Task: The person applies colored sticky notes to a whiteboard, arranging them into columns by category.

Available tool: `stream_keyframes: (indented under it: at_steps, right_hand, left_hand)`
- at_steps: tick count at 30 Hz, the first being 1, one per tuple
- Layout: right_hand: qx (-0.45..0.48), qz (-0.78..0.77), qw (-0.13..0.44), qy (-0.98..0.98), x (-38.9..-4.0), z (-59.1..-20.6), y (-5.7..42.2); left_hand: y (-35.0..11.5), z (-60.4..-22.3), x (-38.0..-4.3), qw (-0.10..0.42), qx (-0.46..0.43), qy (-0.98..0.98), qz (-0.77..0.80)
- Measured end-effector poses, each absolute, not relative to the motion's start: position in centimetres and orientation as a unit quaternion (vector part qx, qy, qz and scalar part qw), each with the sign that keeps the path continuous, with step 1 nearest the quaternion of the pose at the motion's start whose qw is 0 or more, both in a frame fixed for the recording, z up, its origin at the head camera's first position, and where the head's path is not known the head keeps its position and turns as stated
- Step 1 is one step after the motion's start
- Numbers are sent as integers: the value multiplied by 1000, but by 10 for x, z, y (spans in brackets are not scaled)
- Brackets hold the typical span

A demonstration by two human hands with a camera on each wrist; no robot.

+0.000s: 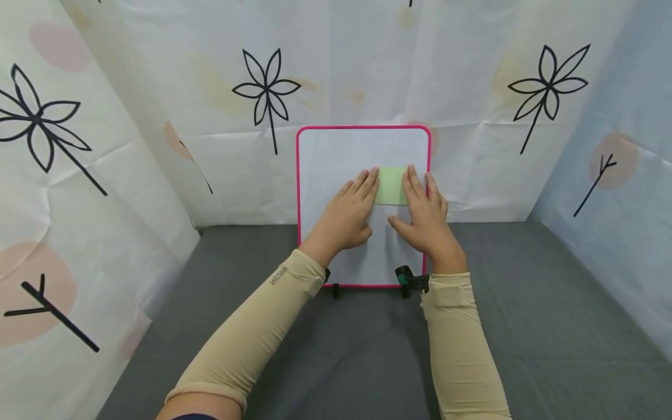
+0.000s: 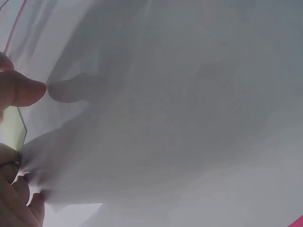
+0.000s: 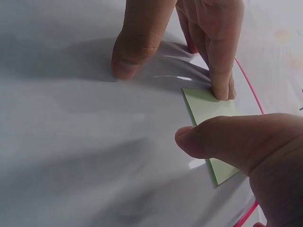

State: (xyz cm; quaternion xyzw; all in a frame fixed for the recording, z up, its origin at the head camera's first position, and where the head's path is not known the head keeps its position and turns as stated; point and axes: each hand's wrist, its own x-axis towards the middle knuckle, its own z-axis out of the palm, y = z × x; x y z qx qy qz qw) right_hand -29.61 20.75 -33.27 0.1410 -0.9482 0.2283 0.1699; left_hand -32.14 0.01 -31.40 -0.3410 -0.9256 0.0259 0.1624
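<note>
A pale green paper note (image 1: 391,186) lies against an upright whiteboard (image 1: 362,146) with a pink rim. My left hand (image 1: 349,213) rests on the board, with its straight fingertips at the note's left edge. On the other side, my right hand (image 1: 424,213) has extended fingers at the note's right edge and its thumb spread away. In the right wrist view the note (image 3: 203,105) shows between both hands, partly covered by a thumb (image 3: 203,139). Only a sliver of the note (image 2: 14,130) appears at the left wrist view's side, among fingers.
Small black feet (image 1: 336,290) support the board's lower edge on a grey cloth-covered table (image 1: 525,321). Behind and at the sides hang white fabric walls (image 1: 357,58) with printed flowers. A black wrist camera (image 1: 412,280) is worn at my right wrist, near the board's bottom edge.
</note>
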Motion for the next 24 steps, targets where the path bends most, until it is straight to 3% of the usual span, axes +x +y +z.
stream_keyframes:
  at_steps: [4,11,24]
  right_hand:
    - [142,241,198,-939,-296,-333,206]
    - [153,256,307,-904,-298,-336,204]
    - [159,261,339,-890,-298,-333,204]
  left_hand:
    - [0,-316,-321,168,-342,-924,23]
    - [0,-321,-316,168,-339,-926,11]
    - [-2,-332,-296,166,-318,-932,-58]
